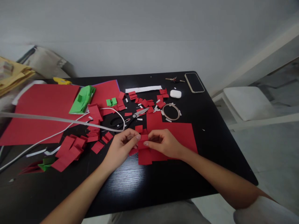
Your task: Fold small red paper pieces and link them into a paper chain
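Observation:
A small folded piece of red paper point(143, 143) is pinched between my two hands near the front of the black table. My left hand point(123, 143) grips its left edge with thumb and forefinger, and my right hand point(163, 143) grips its right edge. Below the piece lies another red paper strip point(145, 158). A larger red sheet point(181, 133) lies partly under my right hand. Just beyond my left hand rest black-handled scissors point(137, 115). A roll of tape point(171, 112) with white bits stuck round it sits past my right hand.
Many red paper scraps point(98, 147) and a green folded stack point(83, 99) cover the left side. A white cable point(58, 117) crosses there. At the back are a white strip point(143, 89), keys point(175, 80), an earbud case point(175, 94) and a phone point(194, 82).

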Demonstrator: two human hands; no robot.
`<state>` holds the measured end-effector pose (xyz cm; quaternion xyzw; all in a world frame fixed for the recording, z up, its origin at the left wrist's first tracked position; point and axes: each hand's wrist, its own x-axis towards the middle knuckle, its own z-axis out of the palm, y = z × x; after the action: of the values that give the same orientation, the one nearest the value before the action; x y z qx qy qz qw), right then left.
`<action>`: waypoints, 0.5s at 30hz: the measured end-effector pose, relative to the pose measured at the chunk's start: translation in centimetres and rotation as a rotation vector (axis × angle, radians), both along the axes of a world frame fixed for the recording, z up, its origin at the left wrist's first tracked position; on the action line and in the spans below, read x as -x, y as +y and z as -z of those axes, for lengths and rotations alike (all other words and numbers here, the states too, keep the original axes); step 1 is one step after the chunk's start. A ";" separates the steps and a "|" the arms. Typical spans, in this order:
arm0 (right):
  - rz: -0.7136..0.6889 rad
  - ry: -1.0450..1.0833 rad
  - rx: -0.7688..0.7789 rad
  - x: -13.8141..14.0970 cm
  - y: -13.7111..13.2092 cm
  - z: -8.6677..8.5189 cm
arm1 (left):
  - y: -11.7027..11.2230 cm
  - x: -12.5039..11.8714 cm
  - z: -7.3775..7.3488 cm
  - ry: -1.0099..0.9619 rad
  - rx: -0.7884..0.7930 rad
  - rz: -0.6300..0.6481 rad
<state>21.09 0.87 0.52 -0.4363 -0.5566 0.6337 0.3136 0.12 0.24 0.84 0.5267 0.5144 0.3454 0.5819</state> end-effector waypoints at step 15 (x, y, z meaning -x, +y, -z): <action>0.028 0.042 0.024 -0.1 0.5 0.0 | -0.5 -0.9 -0.3 0.000 -0.020 0.006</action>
<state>21.23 1.42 0.55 -0.4343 -0.5359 0.6450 0.3289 1.02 -0.25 1.17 0.5341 0.5094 0.3490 0.5774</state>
